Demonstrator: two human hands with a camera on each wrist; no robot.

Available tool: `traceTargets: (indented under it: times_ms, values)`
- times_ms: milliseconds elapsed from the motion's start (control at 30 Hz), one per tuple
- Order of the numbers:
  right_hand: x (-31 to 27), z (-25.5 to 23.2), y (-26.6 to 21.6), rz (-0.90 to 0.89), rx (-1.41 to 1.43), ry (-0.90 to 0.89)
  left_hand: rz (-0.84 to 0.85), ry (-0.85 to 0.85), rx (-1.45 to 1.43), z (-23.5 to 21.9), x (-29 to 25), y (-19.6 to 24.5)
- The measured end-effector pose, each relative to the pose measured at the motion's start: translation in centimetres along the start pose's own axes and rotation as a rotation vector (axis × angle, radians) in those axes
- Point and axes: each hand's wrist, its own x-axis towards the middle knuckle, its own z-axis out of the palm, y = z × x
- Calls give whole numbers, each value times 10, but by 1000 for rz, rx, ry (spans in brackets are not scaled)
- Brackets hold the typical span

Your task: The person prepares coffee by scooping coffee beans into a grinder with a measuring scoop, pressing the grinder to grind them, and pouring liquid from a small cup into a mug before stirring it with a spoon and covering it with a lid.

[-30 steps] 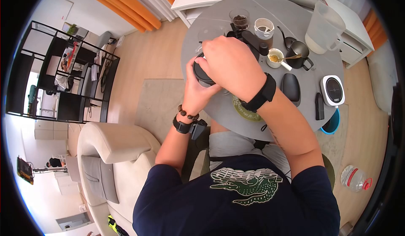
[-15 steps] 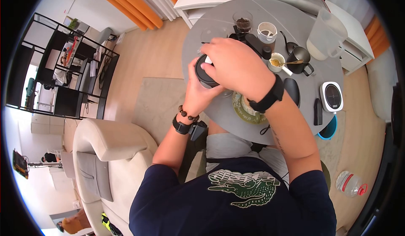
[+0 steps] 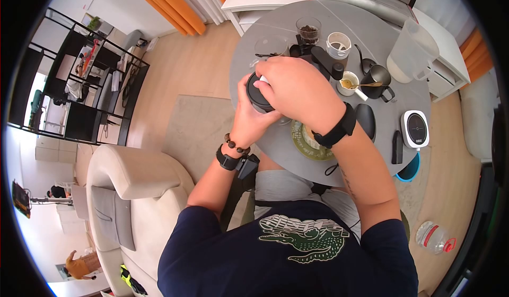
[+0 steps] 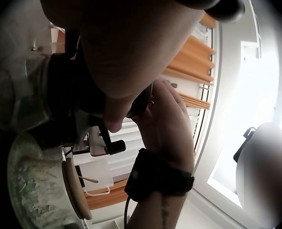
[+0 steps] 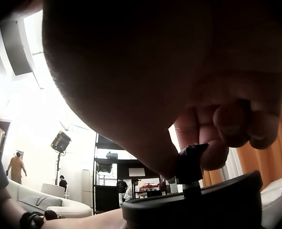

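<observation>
Over the near left of the round grey table [image 3: 382, 148], my left hand [image 3: 248, 116] grips a hand coffee grinder with a round black top [image 3: 257, 93]. Its clear glass jar [image 4: 17, 90] shows below the black body in the left wrist view. My right hand [image 3: 302, 90] is over the top, thumb and fingers pinching a small black knob [image 5: 189, 164] on a short shaft at its centre. Just beyond the right hand lies a black piece with a knobbed arm [image 3: 324, 61]. A green patterned plate [image 3: 305, 146] sits partly beneath the right wrist.
A glass of dark beans [image 3: 308, 31], a white-rimmed cup [image 3: 338, 45], a small white pot [image 3: 348, 84], a dark metal pitcher [image 3: 377, 77] and a tall clear jug [image 3: 411, 53] stand farther back. To the right is a white scale [image 3: 415, 129]. A beige sofa [image 3: 140, 169] is at left.
The head view has shifted a little. Both hands stay at the grinder, the right hand turning slightly over its top. A person in brown has come into view in the background.
</observation>
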Motion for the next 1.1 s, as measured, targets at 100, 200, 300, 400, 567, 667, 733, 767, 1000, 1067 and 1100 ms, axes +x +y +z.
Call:
traceTargets:
  times_ms: [100, 200, 300, 400, 567, 667, 733, 767, 1000, 1067, 1100]
  values:
    - [-3, -5, -4, 22, -2, -9, 7, -6, -16, 1, 0, 1]
    - [-8, -7, 4, -29, -4, -18, 37, -71, -130, -2, 2, -3]
    - [-12, -9, 10, -104, -12, -5, 42, -160, -312, -9, 6, -10]
    - [-13, -9, 14, -136, -2, 19, -6, -222, -416, -15, 9, -19]
    - [-7, -10, 13, -110, -4, 9, -76, -214, -417, -14, 8, -14]
    - [-7, -6, 13, -99, -28, -11, -22, -183, -290, -11, 8, -10]
    - [-10, -7, 11, -134, 44, 66, -18, -62, -254, -7, 6, -7]
    - [-10, -8, 9, -133, 46, 64, -21, -62, -254, -5, 5, -5]
    - [-6, 1, 6, -99, 21, 136, -17, 112, -73, 7, -2, 1]
    - [-6, 5, 3, -81, 21, 136, -20, 141, -69, 11, -3, 5]
    - [-6, 9, 2, -73, 13, 146, -14, 166, -26, 12, -3, 6]
